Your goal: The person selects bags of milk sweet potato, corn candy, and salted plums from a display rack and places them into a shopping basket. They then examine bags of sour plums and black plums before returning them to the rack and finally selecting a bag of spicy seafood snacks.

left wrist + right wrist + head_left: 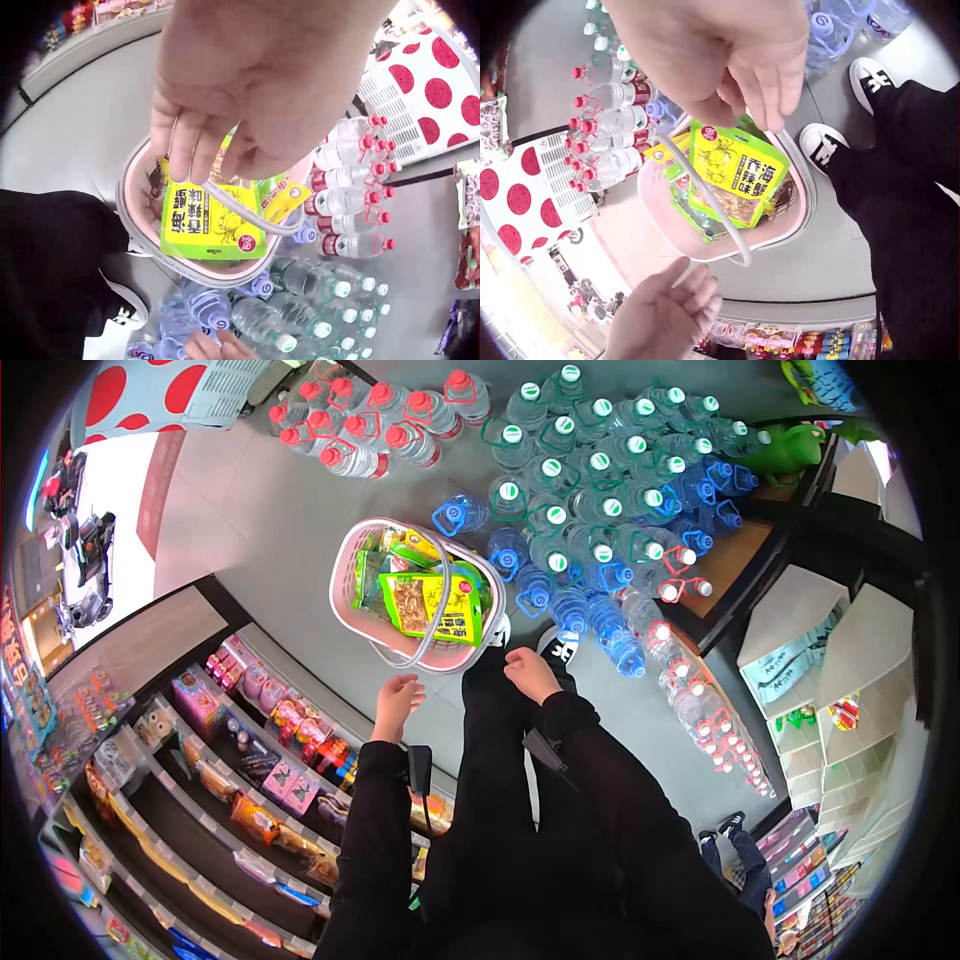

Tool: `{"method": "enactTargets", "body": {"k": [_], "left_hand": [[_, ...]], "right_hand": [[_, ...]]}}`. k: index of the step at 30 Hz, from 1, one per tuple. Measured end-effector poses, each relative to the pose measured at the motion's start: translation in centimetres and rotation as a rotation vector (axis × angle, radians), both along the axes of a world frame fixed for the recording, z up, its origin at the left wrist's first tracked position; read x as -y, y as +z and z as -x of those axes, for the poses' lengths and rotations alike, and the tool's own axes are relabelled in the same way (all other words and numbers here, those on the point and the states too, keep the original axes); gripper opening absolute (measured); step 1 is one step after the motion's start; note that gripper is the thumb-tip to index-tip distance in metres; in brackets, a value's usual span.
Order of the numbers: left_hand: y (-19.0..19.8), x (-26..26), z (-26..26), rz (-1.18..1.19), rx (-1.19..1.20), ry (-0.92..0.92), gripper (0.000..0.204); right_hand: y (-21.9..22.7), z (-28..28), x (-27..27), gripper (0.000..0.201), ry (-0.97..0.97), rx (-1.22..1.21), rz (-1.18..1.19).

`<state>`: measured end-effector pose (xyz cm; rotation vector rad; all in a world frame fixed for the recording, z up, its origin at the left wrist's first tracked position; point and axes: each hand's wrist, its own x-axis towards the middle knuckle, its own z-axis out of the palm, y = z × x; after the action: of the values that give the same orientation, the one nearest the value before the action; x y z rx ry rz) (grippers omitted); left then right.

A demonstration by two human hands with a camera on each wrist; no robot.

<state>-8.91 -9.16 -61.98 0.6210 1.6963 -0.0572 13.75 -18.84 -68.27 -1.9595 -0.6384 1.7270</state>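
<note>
A pink shopping basket (372, 628) stands on the floor just in front of my feet. A lime-green and yellow snack packet (465, 605) lies on top of several other packets inside it. The grey handle (712, 199) arches across the basket. My left hand (398, 705) hovers near the basket's near left side, fingers loosely bent and holding nothing. Over my shoes at the near right side is my right hand (533, 673), its fingers relaxed and empty. In the wrist views each hand (255, 82) (720, 52) overlaps part of the basket.
Bottles with white caps (600, 485) and blue bottles (570, 608) crowd the floor right of the basket. Red-capped bottles (385, 425) stand beyond it. Snack shelves (250, 760) curve along the left. Another person's legs (735, 855) show at lower right.
</note>
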Motion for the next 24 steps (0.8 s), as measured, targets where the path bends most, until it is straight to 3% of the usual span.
{"method": "enactTargets", "body": {"k": [3, 4, 6, 7, 9, 12, 15, 16, 21, 24], "left_hand": [[-5.1, -0.8, 0.1, -0.061, 0.056, -0.122, 0.026], [-7.7, -1.5, -0.1, -0.065, 0.068, -0.13, 0.026], [-11.8, -1.5, 0.5, -0.392, 0.109, -0.394, 0.024], [-13.1, -1.3, 0.7, -0.371, 0.099, -0.387, 0.024], [-12.4, -3.2, -1.5, -0.346, 0.264, -0.08, 0.023], [-11.9, -3.6, -2.3, -0.282, 0.259, 0.061, 0.021], [-12.3, -1.9, -2.0, -0.173, 0.341, 0.021, 0.02], [-12.3, -1.3, -2.1, -0.144, 0.357, 0.043, 0.02], [-10.7, 0.1, -2.7, -0.169, 0.348, 0.082, 0.019], [-9.2, 0.3, -3.3, -0.19, 0.343, 0.034, 0.017]], "right_hand": [[-4.2, 2.0, -1.2, 0.032, -0.042, -0.004, 0.044], [-6.3, 2.6, -2.0, 0.035, -0.016, 0.061, -0.013], [-9.4, 4.5, -2.5, 0.043, 0.035, 0.198, -0.153], [-10.5, 5.1, -3.3, 0.047, 0.068, 0.274, -0.256], [-11.9, 6.6, -4.8, 0.052, 0.042, 0.295, -0.296], [-13.2, 7.8, -6.3, 0.053, -0.051, 0.352, -0.121], [-14.4, 8.3, -6.9, 0.038, -0.204, 0.278, -0.008], [-14.4, 7.9, -7.0, 0.024, -0.028, 0.279, 0.027], [-10.4, 6.6, -5.9, 0.02, 0.022, 0.3, -0.079], [-6.8, 5.7, -3.6, 0.018, -0.275, 0.07, -0.198]]}}
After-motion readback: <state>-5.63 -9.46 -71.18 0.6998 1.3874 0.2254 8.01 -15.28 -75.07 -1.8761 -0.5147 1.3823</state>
